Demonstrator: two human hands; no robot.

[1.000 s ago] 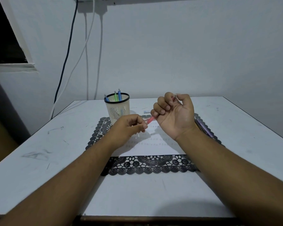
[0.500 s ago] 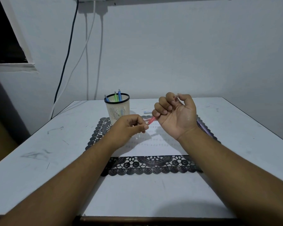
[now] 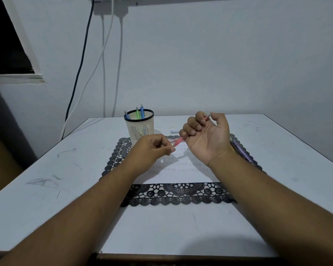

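My right hand (image 3: 208, 137) is turned palm up above the white paper (image 3: 181, 169), its fingers curled round a red pen (image 3: 178, 141). The pen's top pokes out between thumb and forefinger; its lower end slants down to the left. My left hand (image 3: 152, 148) hovers just left of it, with curled fingertips and thumb pinching that lower end. The contact itself is small and partly hidden by the fingers.
A cream pen holder (image 3: 139, 129) with blue and green pens stands at the black lace mat's (image 3: 177, 194) far left corner. Purple pens (image 3: 241, 151) lie on the mat's right side. A small pale object (image 3: 174, 132) sits behind the hands. Cables (image 3: 81, 60) hang down the wall.
My right hand has drifted slightly to the right with the red pen. The left hand has stayed at the pen's lower end.
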